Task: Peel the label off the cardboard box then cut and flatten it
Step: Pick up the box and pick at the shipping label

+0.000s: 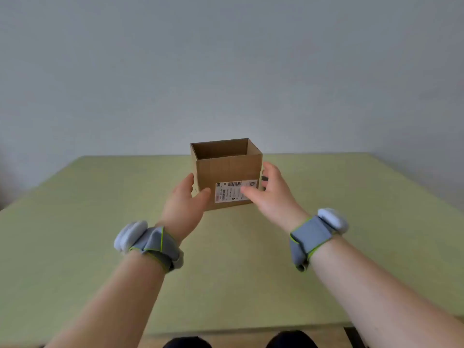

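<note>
A small brown cardboard box [227,169] stands upright with its top open, near the far middle of the green table [100,222]. A white shipping label [232,193] with a barcode is stuck low on the box's front face. My left hand [187,197] is at the box's left front corner, fingers spread, thumb tip at the front face. My right hand [270,190] is at the right side, thumb lying over the label's right part and fingers curled toward the right wall. Whether either hand presses on the box is unclear.
The table's near edge runs along the bottom of the view, with dark shoes [187,342] below it. A plain grey wall [226,71] stands behind the table. Both wrists carry grey bands with white pods.
</note>
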